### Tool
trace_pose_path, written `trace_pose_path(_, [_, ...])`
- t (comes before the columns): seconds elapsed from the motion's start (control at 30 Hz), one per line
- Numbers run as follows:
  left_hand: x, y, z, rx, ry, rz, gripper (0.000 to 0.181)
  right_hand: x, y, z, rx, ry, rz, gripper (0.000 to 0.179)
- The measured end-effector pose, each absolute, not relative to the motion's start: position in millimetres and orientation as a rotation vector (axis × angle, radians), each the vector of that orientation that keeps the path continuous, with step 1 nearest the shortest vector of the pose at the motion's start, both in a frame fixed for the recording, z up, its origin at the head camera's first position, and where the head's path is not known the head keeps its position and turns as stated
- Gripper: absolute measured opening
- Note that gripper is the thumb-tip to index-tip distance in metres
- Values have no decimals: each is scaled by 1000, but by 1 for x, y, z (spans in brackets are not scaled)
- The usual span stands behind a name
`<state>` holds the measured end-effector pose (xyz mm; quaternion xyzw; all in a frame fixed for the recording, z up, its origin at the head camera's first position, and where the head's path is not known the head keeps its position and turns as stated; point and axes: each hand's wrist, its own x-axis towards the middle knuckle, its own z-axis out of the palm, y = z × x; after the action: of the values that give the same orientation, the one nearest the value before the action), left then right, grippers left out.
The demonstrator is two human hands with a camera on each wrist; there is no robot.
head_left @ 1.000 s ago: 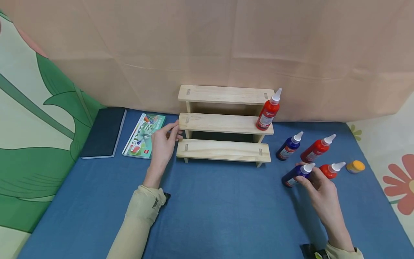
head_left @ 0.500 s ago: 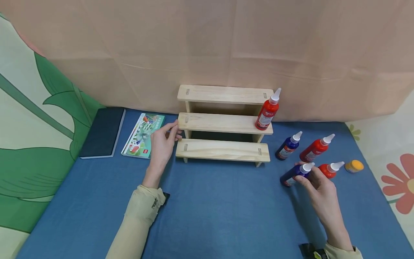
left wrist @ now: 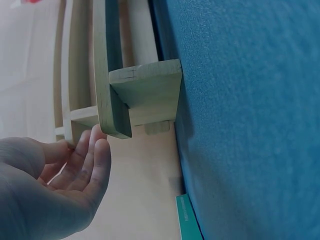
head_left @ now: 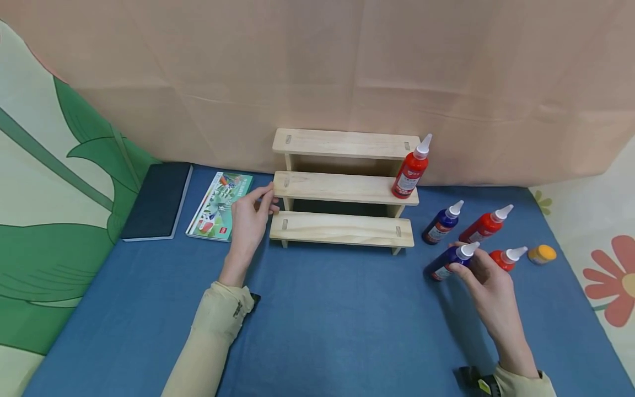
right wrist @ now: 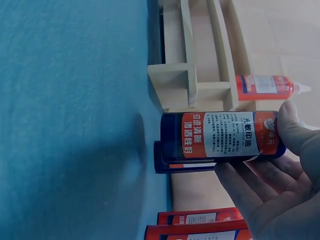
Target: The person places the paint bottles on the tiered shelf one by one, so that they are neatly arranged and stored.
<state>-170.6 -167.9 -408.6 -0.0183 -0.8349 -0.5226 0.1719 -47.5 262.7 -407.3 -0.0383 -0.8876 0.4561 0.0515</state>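
In the head view my right hand grips a blue ink bottle with a white nozzle cap, thumb on one side and fingers on the other. Its printed label faces the right wrist camera, and the bottle shows its base apart from the blue cloth. My left hand pinches the left end of the middle board of a three-step wooden shelf. Thumb and fingertips meet at that board's end in the left wrist view. A red ink bottle stands upright at the right end of the middle step.
Another blue bottle and two red bottles, one behind and one partly hidden by the hand, stand at right. A yellow-capped jar is beyond them. A dark notebook and an illustrated book lie left on the blue cloth.
The right hand and the blue bottle have shifted slightly left and away from the person, the bottle now tilting a little more. The left hand stays at the shelf's end.
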Motion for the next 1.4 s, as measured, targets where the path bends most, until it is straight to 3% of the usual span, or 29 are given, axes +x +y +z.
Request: trace_pose_path(1.4, [-172,-168,-409,-49,-2372,-1471,29,-69,228,-373,2,-2668,1407,53])
